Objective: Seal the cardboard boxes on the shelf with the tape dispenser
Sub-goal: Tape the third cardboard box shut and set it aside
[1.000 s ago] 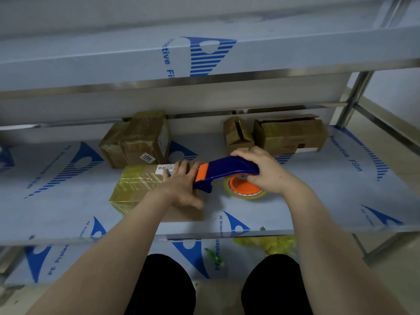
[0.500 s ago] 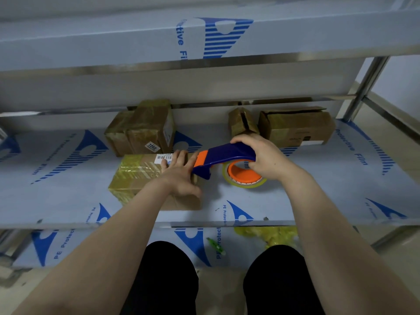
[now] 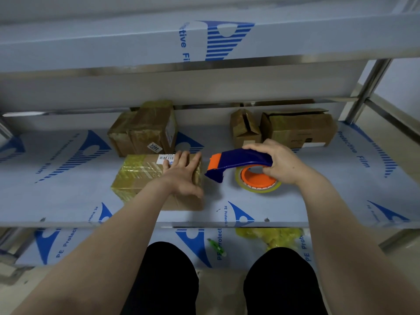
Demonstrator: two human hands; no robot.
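Item: cardboard box (image 3: 138,176), near the front edge of the shelf (image 3: 68,196); your left hand (image 3: 181,176) lies flat on its top, fingers straight; item: tape dispenser (image 3: 238,161), at the box's 3 o'clock, just beside it; your right hand (image 3: 281,162) wraps its handle.

Cardboard box (image 3: 156,178) glossy-taped; plastic tape dispenser (image 3: 241,161); shelf (image 3: 68,196) film-covered, steel frame.

Left hand (image 3: 181,176) flat on taped box (image 3: 145,176), right hand (image 3: 278,163) around tape dispenser (image 3: 236,162) just beside.
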